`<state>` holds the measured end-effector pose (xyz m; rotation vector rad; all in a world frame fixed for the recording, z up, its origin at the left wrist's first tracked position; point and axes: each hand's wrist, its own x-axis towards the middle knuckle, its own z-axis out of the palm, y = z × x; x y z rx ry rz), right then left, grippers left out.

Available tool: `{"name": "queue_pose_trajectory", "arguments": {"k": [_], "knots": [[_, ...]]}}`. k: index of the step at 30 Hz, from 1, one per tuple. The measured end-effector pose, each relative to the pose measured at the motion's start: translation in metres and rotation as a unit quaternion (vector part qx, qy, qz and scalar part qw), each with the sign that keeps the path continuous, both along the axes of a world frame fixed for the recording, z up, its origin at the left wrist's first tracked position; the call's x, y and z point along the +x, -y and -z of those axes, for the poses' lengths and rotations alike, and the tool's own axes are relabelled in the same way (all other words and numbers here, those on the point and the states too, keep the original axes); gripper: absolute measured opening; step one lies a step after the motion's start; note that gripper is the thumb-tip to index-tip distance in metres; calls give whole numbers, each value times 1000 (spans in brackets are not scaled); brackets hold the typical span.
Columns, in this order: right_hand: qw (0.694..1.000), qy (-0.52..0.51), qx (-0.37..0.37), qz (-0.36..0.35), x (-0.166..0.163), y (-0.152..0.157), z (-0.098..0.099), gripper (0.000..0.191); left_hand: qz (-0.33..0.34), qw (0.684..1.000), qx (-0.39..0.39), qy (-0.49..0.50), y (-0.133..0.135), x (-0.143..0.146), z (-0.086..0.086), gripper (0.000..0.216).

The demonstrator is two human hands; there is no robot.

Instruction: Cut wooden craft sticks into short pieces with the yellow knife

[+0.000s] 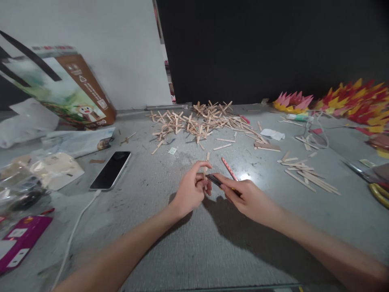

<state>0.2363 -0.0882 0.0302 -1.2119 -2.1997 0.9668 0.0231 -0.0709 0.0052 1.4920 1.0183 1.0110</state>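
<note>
From where I stand, the grey worktop (pixel 164 259) runs out to its near edge just below the two forearms, and a broad bare stretch lies between them. On the left, open surface reaches from the left hand (pixel 191 190) across to the phone (pixel 111 170), whose white cable (pixel 72 233) trails down toward the near edge. On the right, room runs from the right hand (pixel 247 198) to a loose spread of flat sticks (pixel 310 174), with scissors (pixel 378 194) farther out at the side. Ahead, the space is tighter: a red patterned rod (pixel 228 168) lies just beyond the right hand, and a tangled heap of crossed sticks (pixel 197 121) fills the back, up toward the black panel (pixel 273 48).

The piece being handled is a wooden stick (pixel 208 156), pale, thin and flat, its far end poking up past the fingers of the left hand, near the middle of the worktop. That hand is curled around it, pinching it. The right hand is closed on a slim dark tool (pixel 214 180) showing a little yellow, tip pointed at the stick; I can't tell whether it touches.
</note>
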Motion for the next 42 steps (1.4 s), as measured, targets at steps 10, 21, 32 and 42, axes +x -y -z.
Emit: {"name": "queue_pose_trajectory", "arguments": {"k": [10, 21, 32, 42], "knots": [[997, -22, -62, -38, 9, -14, 1, 55, 8, 998, -43, 37, 1, 1, -1, 33], [985, -76, -149, -43, 12, -21, 1, 56, 8, 997, -68, 46, 0, 1, 0, 37], [948, -147, -282, -2, 11, -18, 4, 67, -37, 999, -14, 6, 5, 6, -3, 42], [903, -213, -371, 30, 4, -10, 6, 70, -61, 998, -6, 12, 7, 9, -4, 41]]}}
